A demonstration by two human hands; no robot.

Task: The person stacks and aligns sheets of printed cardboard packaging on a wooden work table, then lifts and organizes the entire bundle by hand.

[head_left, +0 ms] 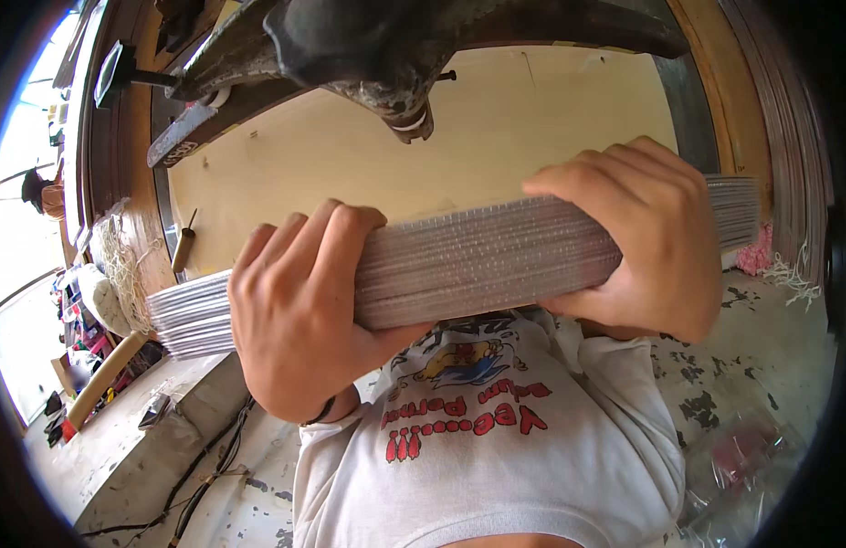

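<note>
A long, thick stack of thin grey layers [478, 260], perhaps booklets or folded sheets, stretches across the view, its right end a little higher. Rows of small pale specks dot its facing edges. My left hand [299, 301] is closed round the left part, with fingers over the top and thumb along the underside. Toward the right end, my right hand [646, 237] grips it the same way. The layers fan slightly at the left end. Behind the stack lies a pale yellow board or tabletop [350, 155]; whether the stack touches it, I cannot tell.
A dark, worn metal machine part [368, 55] hangs over the far side. A wooden-handled awl [183, 247] lies at the left, near a bundle of pale threads [123, 265]. Tall layered stacks [788, 137] stand at the right. Black cables [204, 475] cross the floor.
</note>
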